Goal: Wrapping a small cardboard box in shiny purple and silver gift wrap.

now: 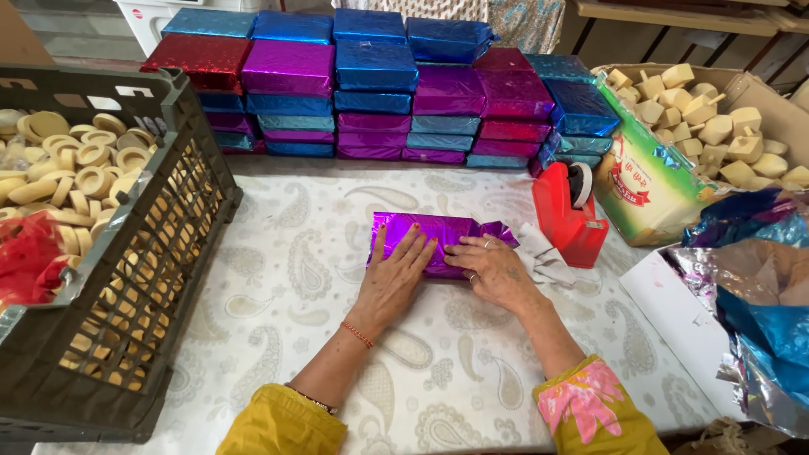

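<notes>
Both the left hand [394,276] and right hand [491,271] are pressing flat, fingers slightly spread, on a shiny purple foil-wrapped rectangular packet [425,230] beside a red tape dispenser [567,213].

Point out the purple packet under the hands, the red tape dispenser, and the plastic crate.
purple packet [403,229]: head view, bare foil top near its left end.
red tape dispenser [563,221]: head view, middle of the red body.
plastic crate [173,227]: head view, lattice side wall facing the table.
</notes>
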